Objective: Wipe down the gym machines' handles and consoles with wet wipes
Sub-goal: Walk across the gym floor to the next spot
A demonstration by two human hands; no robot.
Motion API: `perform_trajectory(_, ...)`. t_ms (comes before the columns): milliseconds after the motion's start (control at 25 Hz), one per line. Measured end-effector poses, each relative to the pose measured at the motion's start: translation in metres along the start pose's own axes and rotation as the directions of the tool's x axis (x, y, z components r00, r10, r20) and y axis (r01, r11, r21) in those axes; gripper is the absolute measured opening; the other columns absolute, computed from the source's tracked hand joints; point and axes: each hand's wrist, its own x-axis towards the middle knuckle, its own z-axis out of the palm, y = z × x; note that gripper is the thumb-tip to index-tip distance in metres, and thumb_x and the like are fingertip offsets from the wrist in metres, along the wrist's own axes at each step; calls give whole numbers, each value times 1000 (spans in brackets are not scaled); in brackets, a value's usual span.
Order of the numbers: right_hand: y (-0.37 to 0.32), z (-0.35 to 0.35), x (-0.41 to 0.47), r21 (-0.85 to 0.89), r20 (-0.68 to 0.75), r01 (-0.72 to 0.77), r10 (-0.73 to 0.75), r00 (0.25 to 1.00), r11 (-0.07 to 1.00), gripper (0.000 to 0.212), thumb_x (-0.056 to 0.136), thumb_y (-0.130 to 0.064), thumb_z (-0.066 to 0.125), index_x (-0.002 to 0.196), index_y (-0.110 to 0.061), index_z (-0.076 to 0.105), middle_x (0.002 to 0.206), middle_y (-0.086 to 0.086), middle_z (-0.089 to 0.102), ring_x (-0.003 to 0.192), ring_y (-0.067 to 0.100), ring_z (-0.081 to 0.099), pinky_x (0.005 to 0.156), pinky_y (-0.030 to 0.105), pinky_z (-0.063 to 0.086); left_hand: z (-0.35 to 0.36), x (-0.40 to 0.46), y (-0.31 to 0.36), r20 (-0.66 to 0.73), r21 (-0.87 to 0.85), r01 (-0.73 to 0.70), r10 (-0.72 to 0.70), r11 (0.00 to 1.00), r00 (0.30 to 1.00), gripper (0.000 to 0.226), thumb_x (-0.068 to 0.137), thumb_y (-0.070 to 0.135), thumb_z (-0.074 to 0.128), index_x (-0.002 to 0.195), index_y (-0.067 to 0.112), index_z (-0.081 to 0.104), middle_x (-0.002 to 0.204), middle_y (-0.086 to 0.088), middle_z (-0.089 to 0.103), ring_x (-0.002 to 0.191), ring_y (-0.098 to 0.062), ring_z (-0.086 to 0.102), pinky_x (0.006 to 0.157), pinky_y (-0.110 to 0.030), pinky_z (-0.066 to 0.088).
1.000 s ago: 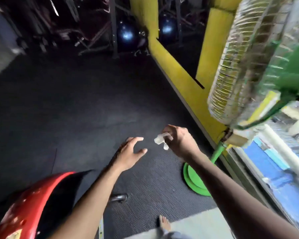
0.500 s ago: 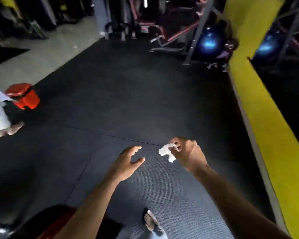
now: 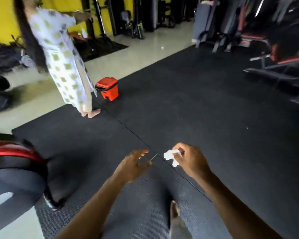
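Across the whole lower and middle view lay the black rubber mat (image 3: 205,109), its tile seams meeting just ahead of the hands. Beyond the mat's far left edge ran pale tiled floor (image 3: 141,47). Gym machines (image 3: 274,54) with red-and-black frames stood on the mat's far right side; more dark racks lined the yellow wall (image 3: 2,21) past the tiles. Another person in a long pale patterned garment (image 3: 64,59) stood barefoot at the mat's left edge, blurred. A red-and-black rounded machine housing (image 3: 12,161) sat at the mat's near left corner. A small red lidded bin (image 3: 108,88) stood on the mat's edge just beside that person.

Over the mat's near centre, both forearms reached forward. Left hand (image 3: 134,165): released, fingers spread and loosely extended, palm facing right, holding nothing, touching nothing. Right hand (image 3: 191,162): fingers curled, pinching a crumpled white wet wipe (image 3: 171,156) between thumb and fingertips; the wipe stuck out on the hand's left side, towards the left hand, with a gap between the two. The wipe was in the air above the mat, well apart from every machine. A bare foot (image 3: 174,208) showed low on the mat between the forearms.
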Motion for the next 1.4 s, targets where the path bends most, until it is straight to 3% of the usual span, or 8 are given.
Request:
perform_trajectory(160, 22, -2, 139, 25, -12, 30, -30, 999, 999, 10, 90, -27, 63, 80, -27, 65, 59, -16, 61, 55, -1, 58, 47, 15, 34, -20, 135, 9, -37, 75, 12, -10, 997, 999, 62, 93, 57, 68, 149, 37, 50, 148, 7, 55, 132, -15, 57, 109, -39, 47)
perform_trajectory(320, 27, -23, 241, 21, -54, 9, -8, 999, 1000, 5, 89, -26, 65, 86, -25, 68, 67, -12, 69, 57, 1, 61, 47, 22, 41, -74, 240, 48, -97, 110, -87, 98, 990, 990, 58, 98, 54, 62, 151, 40, 45, 151, 10, 50, 134, -14, 53, 108, -39, 46)
perform_trajectory(440, 10, -20, 312, 4, -75, -1, 1, 997, 1000, 5, 88, -29, 64, 86, -27, 68, 66, -12, 70, 57, 2, 62, 48, 25, 45, -117, 306, 41, -86, 120, -100, 111, 988, 990, 59, 97, 52, 63, 151, 37, 45, 151, 8, 51, 136, -15, 52, 108, -38, 45)
perform_trajectory(800, -70, 55, 462, -12, -60, -1, 0, 998, 1000, 8, 87, -27, 59, 85, -29, 66, 63, -15, 69, 56, 2, 61, 50, 27, 47, -231, 410, -55, -97, 154, -81, 97, 985, 991, 58, 97, 52, 64, 149, 33, 48, 149, 6, 52, 133, -14, 53, 106, -36, 45)
perform_trajectory(920, -89, 76, 498, -31, -103, 32, -35, 994, 999, 9, 88, -24, 61, 86, -29, 68, 64, -16, 68, 54, 1, 60, 47, 24, 42, -261, 438, -78, -101, 166, -82, 99, 983, 990, 58, 97, 52, 63, 150, 34, 47, 151, 6, 50, 135, -15, 51, 107, -37, 44)
perform_trajectory(1240, -98, 102, 588, -86, -111, -14, 4, 994, 996, 8, 87, -22, 63, 87, -27, 69, 77, -14, 68, 60, 0, 59, 47, 20, 31, -299, 522, -110, -77, 145, -67, 79, 987, 994, 58, 97, 55, 61, 150, 38, 44, 153, 8, 48, 137, -14, 49, 108, -42, 45)
perform_trajectory(1400, -88, 111, 656, -63, -105, -20, 13, 994, 998, 6, 88, -22, 64, 86, -27, 68, 86, -13, 65, 70, 5, 60, 50, 23, 36, -314, 594, -119, -69, 162, -67, 79, 984, 994, 58, 97, 56, 62, 150, 39, 44, 153, 8, 48, 135, -15, 51, 108, -43, 46)
